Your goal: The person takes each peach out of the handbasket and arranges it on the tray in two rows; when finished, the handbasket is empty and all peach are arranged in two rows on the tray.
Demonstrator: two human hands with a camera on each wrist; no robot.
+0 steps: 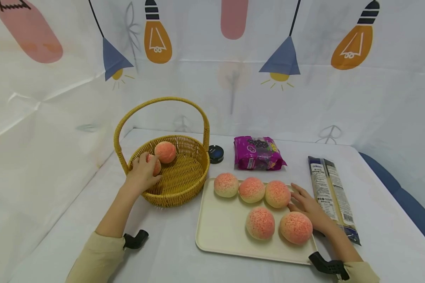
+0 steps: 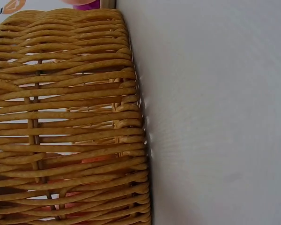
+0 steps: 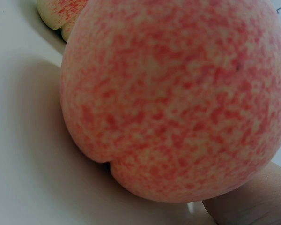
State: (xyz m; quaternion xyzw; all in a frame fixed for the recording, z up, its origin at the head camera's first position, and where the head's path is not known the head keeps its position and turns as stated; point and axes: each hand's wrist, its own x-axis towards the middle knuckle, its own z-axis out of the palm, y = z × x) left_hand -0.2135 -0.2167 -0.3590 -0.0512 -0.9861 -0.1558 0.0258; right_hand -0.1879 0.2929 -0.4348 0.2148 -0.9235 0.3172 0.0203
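Observation:
Inside the yellow wicker basket (image 1: 184,173), my left hand (image 1: 139,175) grips a pink peach (image 1: 156,167), its fingers curled over the fruit's top. A second peach (image 1: 165,152) lies right behind it. In the left wrist view the woven basket wall (image 2: 65,122) hides most of the hand, and some pink shows through the gaps. Over the right edge of the cream tray (image 1: 223,236), my right hand (image 1: 309,210) reaches with loosely spread fingers beside the right peach of the back row (image 1: 278,194). The front right peach (image 1: 296,228) sits just below that hand; a large peach (image 3: 178,103) fills the right wrist view.
More peaches lie on the tray, among them a back left one (image 1: 226,185) and a front one (image 1: 260,223). Behind stand a purple packet (image 1: 258,153) and a small round dark container (image 1: 216,154). A long flat food pack (image 1: 333,196) lies right of the tray.

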